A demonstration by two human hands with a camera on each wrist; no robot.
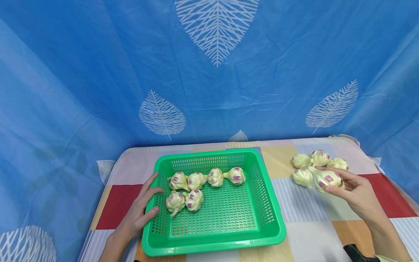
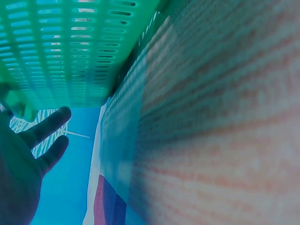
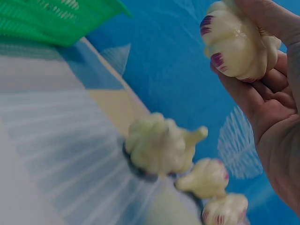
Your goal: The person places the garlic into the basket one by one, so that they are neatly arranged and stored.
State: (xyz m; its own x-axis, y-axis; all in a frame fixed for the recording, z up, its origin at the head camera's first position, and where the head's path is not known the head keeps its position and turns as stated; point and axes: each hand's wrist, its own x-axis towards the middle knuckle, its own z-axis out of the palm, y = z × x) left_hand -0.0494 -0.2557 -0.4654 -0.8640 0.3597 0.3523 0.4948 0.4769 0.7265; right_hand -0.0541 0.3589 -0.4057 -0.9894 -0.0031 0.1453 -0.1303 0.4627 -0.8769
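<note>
My right hand [image 1: 355, 189] grips a garlic bulb [image 1: 326, 180] between thumb and fingers. The right wrist view has the same held bulb [image 3: 239, 44], white with purple streaks, raised above the table. Near it lies a loose group of garlic bulbs [image 1: 302, 161] on the cloth. On the left, my left hand [image 1: 139, 209] rests at the rim of a green plastic basket [image 1: 278, 229], fingers spread and fairly straight. Several garlic bulbs [image 1: 194, 200] lie in the basket's left and back part. In the left wrist view, two fingers [image 2: 49, 124] extend beside the basket's perforated wall [image 2: 70, 56].
A patchwork-patterned cloth [image 1: 311, 236] covers the table. Behind and beside it hangs a blue curtain [image 1: 262, 91] with white leaf prints. The basket stands at the table's middle-left, and the loose garlic group is to its right.
</note>
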